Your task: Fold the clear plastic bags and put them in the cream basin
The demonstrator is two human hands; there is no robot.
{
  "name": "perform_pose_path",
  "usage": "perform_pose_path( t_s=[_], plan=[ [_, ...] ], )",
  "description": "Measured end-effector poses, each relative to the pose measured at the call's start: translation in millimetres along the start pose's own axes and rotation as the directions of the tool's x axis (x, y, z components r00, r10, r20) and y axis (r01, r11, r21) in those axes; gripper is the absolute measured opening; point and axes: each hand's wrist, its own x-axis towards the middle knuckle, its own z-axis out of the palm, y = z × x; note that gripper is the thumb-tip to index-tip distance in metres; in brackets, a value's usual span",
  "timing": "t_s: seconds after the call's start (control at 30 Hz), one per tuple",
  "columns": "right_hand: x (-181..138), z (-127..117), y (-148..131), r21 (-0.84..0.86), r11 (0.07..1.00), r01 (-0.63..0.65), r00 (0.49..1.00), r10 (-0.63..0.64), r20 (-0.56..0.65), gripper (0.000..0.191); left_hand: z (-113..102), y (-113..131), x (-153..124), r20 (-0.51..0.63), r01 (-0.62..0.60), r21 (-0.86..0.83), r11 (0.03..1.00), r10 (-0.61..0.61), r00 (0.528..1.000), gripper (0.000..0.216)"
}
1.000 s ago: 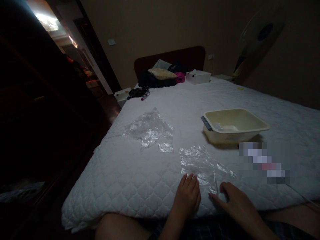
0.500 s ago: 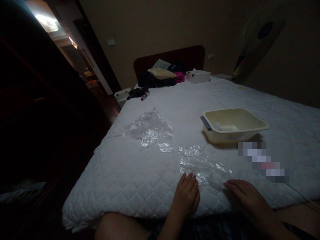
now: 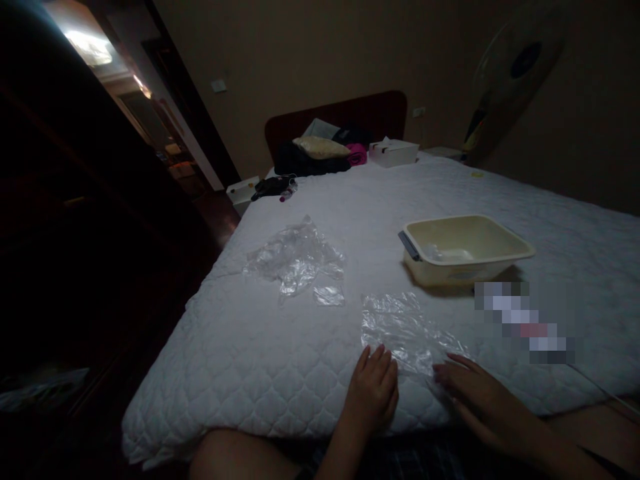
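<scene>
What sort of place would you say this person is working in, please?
Probably a dim bedroom: a white quilted mattress, a dark headboard at its far end and a standing fan by the wall. The left hand and right hand lie flat on the mattress.

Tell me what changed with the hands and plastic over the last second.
The right hand slid to the right across the clear crinkled plastic sheet, then back a little left, fingers flat on its near edge; the sheet lies flatter. The left hand, the cream plastic basin and the other crumpled clear plastic stayed put.
</scene>
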Motion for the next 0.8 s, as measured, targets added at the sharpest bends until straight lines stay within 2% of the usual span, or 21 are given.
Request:
perform_pose_path(
  t_s=[0.27,0.47,0.53,0.63,0.8],
  plan=[
    [6.1,4.3,10.1,0.106,0.97,-0.217,0.976,0.213,0.052,0.028,-4.0,-0.1,1.5,0.029,-0.035,0.009,0.999,0.034,0.999,0.033],
    [25.4,16.6,6.2,0.161,0.889,-0.428,0.896,0.441,-0.049,0.03,0.7,-0.8,0.5,-0.001,-0.07,0.026,0.997,0.07,0.998,0.034],
    [29.1,22.5,6.0,0.106,0.903,-0.417,0.898,0.427,-0.106,0.027,1.4,-0.9,0.2,-0.01,-0.078,0.03,0.996,0.079,0.997,0.033],
    [32.8,28.0,6.6,-0.014,0.95,-0.312,0.939,0.307,-0.156,0.02,1.1,-1.0,0.1,-0.012,-0.086,0.017,0.996,0.086,0.996,0.031],
    [38.8,27.6,5.9,-0.126,0.98,-0.156,0.982,0.14,-0.124,0.028,2.8,-0.6,-0.5,-0.035,-0.043,-0.018,0.999,0.042,0.998,0.033]
  ],
)
